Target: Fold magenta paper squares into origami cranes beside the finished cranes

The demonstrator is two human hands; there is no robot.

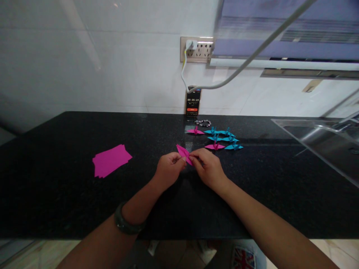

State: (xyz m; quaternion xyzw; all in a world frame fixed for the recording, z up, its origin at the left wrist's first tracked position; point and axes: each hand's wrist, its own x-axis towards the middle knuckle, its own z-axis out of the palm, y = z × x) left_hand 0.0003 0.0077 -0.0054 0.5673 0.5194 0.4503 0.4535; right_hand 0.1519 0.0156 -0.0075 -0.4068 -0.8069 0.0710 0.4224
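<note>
A folded piece of pink origami paper [183,151] is held between my two hands, just above the dark countertop. My left hand [169,169] pinches it from the left with thumb and fingers. From the right, my right hand [208,166] grips its lower right part. Beyond my right hand stand finished paper cranes: several blue cranes [230,139] in short rows, with a pink crane [215,146] at the front and another pink crane [195,130] at the back left. To the left lies a stack of pink paper sheets [111,161].
A phone [193,101] showing a timer leans on the wall, with a beaded bracelet [203,123] in front. A white cable [238,70] runs from the wall socket [196,49] across the upper right. At the right is a metal sink [322,145] set into the black countertop [70,209].
</note>
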